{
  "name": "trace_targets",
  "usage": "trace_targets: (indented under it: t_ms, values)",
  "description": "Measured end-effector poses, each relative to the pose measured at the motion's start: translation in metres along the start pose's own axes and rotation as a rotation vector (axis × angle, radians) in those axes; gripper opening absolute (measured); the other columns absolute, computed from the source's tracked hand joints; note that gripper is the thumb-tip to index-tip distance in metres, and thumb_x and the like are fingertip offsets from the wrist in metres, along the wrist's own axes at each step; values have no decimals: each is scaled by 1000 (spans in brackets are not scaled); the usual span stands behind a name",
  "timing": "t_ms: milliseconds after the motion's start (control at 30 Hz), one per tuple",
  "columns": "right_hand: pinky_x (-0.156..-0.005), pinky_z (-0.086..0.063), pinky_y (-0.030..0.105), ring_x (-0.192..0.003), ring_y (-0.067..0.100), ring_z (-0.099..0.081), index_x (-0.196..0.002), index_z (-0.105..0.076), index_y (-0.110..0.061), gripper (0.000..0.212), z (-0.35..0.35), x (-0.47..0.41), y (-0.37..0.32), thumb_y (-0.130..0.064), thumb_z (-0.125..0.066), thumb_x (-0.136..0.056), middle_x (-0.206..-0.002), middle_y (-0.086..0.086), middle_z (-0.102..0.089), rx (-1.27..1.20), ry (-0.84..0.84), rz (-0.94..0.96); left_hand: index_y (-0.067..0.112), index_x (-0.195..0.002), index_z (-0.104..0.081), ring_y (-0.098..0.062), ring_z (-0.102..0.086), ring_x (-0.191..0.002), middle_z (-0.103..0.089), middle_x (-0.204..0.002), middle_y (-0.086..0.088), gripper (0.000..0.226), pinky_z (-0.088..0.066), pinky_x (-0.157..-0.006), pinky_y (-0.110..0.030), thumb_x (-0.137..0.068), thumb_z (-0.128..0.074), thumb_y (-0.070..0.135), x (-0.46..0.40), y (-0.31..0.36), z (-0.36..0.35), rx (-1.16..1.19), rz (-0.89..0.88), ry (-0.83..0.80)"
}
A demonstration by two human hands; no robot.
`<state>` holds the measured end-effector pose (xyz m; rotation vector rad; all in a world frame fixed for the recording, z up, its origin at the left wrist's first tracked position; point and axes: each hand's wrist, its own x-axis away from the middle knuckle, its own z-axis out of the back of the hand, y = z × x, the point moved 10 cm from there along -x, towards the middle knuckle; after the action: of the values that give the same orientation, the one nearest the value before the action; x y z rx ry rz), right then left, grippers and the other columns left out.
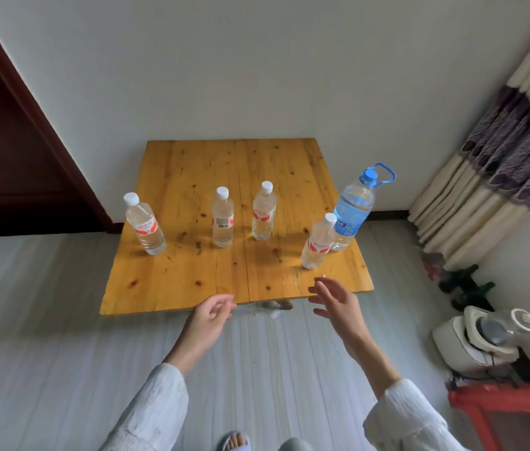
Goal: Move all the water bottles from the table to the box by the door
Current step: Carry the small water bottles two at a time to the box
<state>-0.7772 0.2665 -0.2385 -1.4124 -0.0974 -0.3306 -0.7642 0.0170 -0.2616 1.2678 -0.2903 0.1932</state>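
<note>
- A square wooden tabletop (192,281) stands against the white wall, with five water bottles upright on it.
- Four small bottles have white caps and red labels: one at 9 o'clock (145,226) near the left edge, two in the middle, (222,219) and (264,213), and one at 4 o'clock (318,246).
- The big bottle (352,213), with a blue label, blue cap and blue carry loop, stands at 3 o'clock, just behind the 4 o'clock small bottle and near the right edge.
- The left hand (209,315) hovers at the near edge of the tabletop, at 6 o'clock; its fingers are loosely curled and hold nothing.
- The right hand (338,304) hovers over the near right corner, at 5 o'clock, close to the nearest small bottle but apart from it; its fingers are spread apart and hold nothing.
- Both arms wear white sleeves (156,408).
- A dark red door (6,151) is at 10 o'clock of the room, a striped curtain (498,151) at 2 o'clock.
- A white appliance (481,340) and a red stool (511,408) sit on the floor at 4 o'clock.
</note>
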Motion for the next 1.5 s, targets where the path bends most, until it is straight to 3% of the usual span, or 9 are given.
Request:
trace_targets:
  t_ms: [267, 400, 667, 800, 1000, 1167, 1300, 1400, 1500]
  values:
    - [-81, -52, 43, -91, 23, -61, -118, -54, -11, 32, 20, -103, -10, -26, -53, -89, -102, 4, -63, 194, 205, 29, 18, -133, -40, -12, -44, -122, -46, -138, -1, 43, -35, -99, -25, -92, -47, 29, -120, 26, -18, -114, -59, -65]
    - [-87, -48, 39, -105, 25, -57, -126, -46, -12, 45, 44, -166, -16, -27, -59, -86, -120, 10, -58, 414, 294, 70, 21, -136, -35, -16, -36, -132, -39, -144, 1, 48, -31, -101, -26, -91, -49, 29, -190, 55, -27, -158, -106, -46]
    - [-83, -37, 26, -110, 23, -53, -121, -54, -19, 46, 48, -236, 2, -31, -67, -79, -119, 3, -60, 566, 239, 72, 20, -139, -28, -19, -35, -132, -37, -146, -2, 58, -32, -108, -34, -87, -56, 24, -294, 97, -41, -228, -126, 37]
    - [-83, -48, 38, -102, 22, -51, -117, -57, -18, 44, 46, -237, 8, -26, -71, -76, -111, -6, -55, 470, 224, 80, 18, -133, -38, -21, -43, -126, -47, -138, -5, 50, -35, -98, -28, -87, -56, 26, -320, 104, -45, -257, -151, 74]
    - [-70, -41, 13, -96, 17, -49, -112, -58, -18, 37, 46, -232, 8, -21, -70, -77, -114, -6, -56, 427, 234, 107, 18, -118, -49, -12, -47, -103, -54, -116, 0, 36, -39, -85, -27, -84, -61, 25, -336, 102, -47, -267, -185, 72]
    - [-87, -35, 22, -103, 10, -47, -111, -58, -18, 35, 44, -224, 8, -23, -68, -79, -110, -9, -56, 361, 303, 53, 12, -114, -52, -18, -48, -105, -50, -110, 2, 32, -40, -88, -29, -83, -61, 16, -340, 103, -52, -325, -240, -26]
    - [-88, -39, 21, -101, 8, -53, -107, -57, -26, 28, 47, -200, 9, -24, -66, -81, -106, -9, -61, 233, 413, 2, 12, -113, -52, -18, -49, -103, -50, -106, 3, 32, -40, -86, -28, -83, -62, 17, -330, 109, -68, -400, -332, -196]
    - [-81, -40, 12, -96, -3, -55, -95, -54, -43, 25, 57, -170, 7, -27, -66, -80, -98, -25, -59, 147, 523, -15, 8, -112, -54, -20, -51, -100, -53, -104, -1, 31, -42, -84, -29, -84, -61, 19, -313, 121, -84, -375, -392, -290]
    - [-80, -42, 15, -89, -7, -55, -89, -55, -42, 24, 67, -131, 6, -23, -67, -80, -91, -20, -61, 50, 628, -35, 7, -108, -56, -21, -53, -97, -55, -102, -5, 28, -41, -83, -29, -84, -61, 20, -284, 135, -115, -323, -431, -436]
